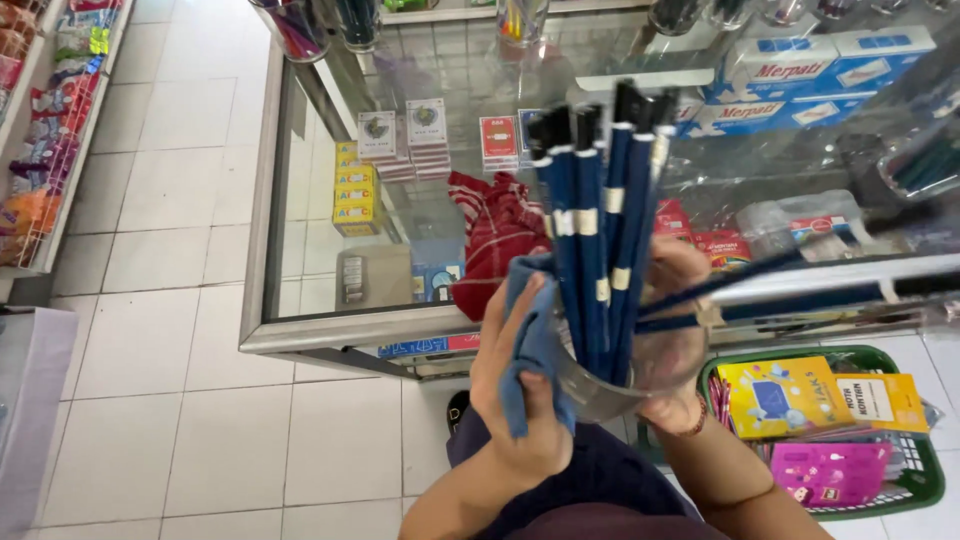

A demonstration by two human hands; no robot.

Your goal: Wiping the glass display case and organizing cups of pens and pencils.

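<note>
My left hand [515, 395] presses a folded blue cloth [533, 350] against the side of a clear plastic cup [640, 375]. My right hand [675, 330] grips that cup from the right and underneath, a bracelet on its wrist. Several dark blue pencils [595, 230] with black ends and pale labels stand upright in the cup. Two more blue pencils [790, 285] lean out to the right, over the counter edge.
A glass display counter [300, 330] with a metal frame lies ahead, holding small boxes, card packs and a red cloth [495, 240]. Pen cups stand on its far top. A green basket [925, 480] of colourful packets sits lower right. White tiled floor and a shelf at left.
</note>
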